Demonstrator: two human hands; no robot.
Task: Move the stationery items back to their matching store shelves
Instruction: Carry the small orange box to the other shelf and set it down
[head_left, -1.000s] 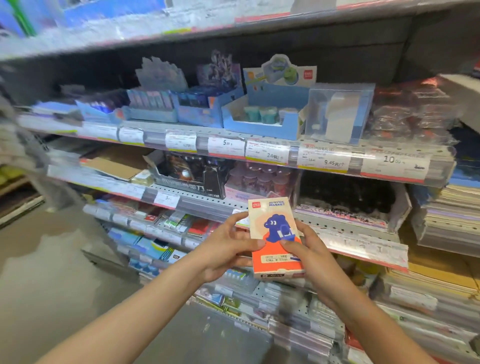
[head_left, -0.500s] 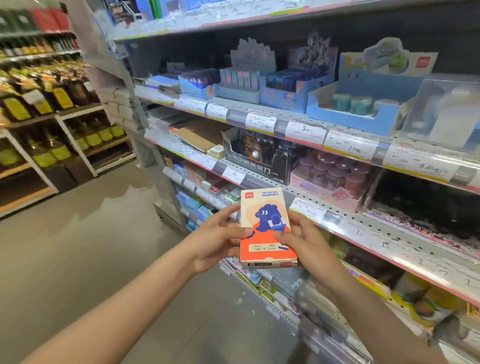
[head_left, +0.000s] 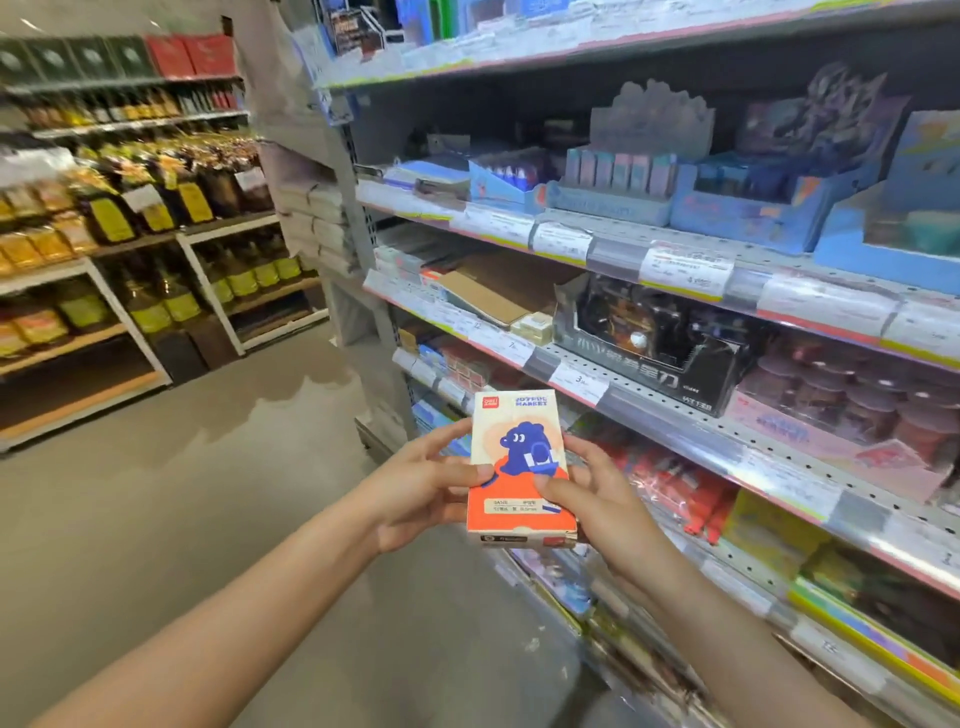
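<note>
I hold a small cream and orange box (head_left: 519, 457) printed with a blue dinosaur upright in front of me. My left hand (head_left: 426, 483) grips its left edge with the thumb on the front. My right hand (head_left: 597, 499) grips its right edge, thumb also on the front. The box hangs in the aisle just left of the stationery shelves (head_left: 675, 431), level with the third shelf from the top. It touches no shelf.
The shelving unit on the right carries blue display boxes (head_left: 753, 208), a black display box (head_left: 654, 343), flat cardboard packs (head_left: 493, 296) and price tags along each rail. Across the grey floor (head_left: 208, 493), a rack of bottles (head_left: 130, 218) stands at the left.
The view has swung left along the shelves, bringing the aisle floor and the bottle rack into sight. Both hands keep the same grip on the box.
</note>
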